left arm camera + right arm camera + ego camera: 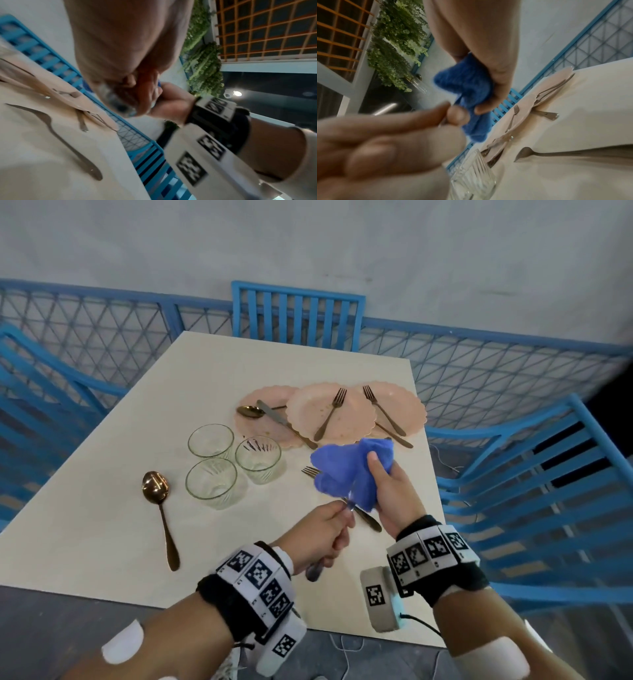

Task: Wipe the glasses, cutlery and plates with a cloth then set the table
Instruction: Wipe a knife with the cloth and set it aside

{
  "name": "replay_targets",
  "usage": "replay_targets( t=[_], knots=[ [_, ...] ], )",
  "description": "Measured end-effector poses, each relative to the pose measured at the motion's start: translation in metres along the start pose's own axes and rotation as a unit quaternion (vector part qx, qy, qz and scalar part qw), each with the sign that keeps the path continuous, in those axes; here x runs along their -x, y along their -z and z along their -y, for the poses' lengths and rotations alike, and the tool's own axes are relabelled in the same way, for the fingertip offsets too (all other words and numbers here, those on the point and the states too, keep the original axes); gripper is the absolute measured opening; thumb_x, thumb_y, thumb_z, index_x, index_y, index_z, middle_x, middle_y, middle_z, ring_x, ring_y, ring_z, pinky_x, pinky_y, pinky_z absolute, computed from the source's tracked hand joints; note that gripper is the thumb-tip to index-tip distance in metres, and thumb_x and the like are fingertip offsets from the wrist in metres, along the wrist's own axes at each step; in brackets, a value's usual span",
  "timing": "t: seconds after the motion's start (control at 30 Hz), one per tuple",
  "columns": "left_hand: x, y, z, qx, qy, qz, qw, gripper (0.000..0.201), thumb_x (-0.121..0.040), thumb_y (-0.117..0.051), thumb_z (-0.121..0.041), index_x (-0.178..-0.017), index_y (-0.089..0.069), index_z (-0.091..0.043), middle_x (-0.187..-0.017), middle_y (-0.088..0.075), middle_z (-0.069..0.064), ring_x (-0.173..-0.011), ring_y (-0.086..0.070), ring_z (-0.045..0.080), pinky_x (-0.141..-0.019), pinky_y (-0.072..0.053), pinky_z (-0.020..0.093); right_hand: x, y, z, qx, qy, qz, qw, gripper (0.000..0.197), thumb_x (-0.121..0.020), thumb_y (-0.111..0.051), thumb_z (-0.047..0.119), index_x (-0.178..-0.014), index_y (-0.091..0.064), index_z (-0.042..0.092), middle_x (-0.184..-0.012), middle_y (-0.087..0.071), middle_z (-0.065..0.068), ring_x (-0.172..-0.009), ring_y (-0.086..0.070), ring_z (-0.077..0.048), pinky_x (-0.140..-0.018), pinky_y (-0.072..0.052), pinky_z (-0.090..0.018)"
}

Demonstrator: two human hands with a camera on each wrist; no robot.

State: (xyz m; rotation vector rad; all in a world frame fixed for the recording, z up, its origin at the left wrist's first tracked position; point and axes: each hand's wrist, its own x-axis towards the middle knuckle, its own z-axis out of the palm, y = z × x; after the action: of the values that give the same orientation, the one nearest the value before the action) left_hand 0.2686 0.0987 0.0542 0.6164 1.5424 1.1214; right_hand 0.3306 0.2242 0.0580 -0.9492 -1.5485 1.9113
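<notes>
My left hand (330,527) grips the handle of a silver piece of cutlery (314,570); its upper end is buried in a blue cloth (346,470), so I cannot tell which kind it is. My right hand (388,494) holds the cloth bunched around that end, above the table's right front. In the right wrist view the cloth (471,83) hangs from my fingers, with the left hand's thumb against it. Three pink plates (400,400) overlap at the back right, with forks, a knife (274,414) and a spoon on them. Three glasses (211,482) stand left of the hands.
A gold spoon (161,508) lies at the table's front left. A fork (310,471) lies on the cream table (120,440) under the cloth. Blue chairs (298,316) stand at the far side, left and right. A blue mesh fence runs behind.
</notes>
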Motion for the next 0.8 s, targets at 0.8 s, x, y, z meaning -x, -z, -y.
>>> replay_targets(
  t=[0.8],
  knots=[
    [0.051,0.088,-0.018,0.016,-0.016,-0.035,0.999,0.034,-0.102,-0.032,-0.023,-0.070,-0.038,-0.014,-0.051,-0.027,-0.007,-0.038,-0.020,0.006,-0.036,-0.016,0.014,-0.051,-0.079,0.035,-0.052,0.021,-0.085,0.995,0.016,-0.096,-0.050,0.028,-0.092,-0.060,0.016,-0.085,-0.062,-0.007,-0.073,-0.060,-0.019,-0.062,-0.047,-0.031]
  ],
)
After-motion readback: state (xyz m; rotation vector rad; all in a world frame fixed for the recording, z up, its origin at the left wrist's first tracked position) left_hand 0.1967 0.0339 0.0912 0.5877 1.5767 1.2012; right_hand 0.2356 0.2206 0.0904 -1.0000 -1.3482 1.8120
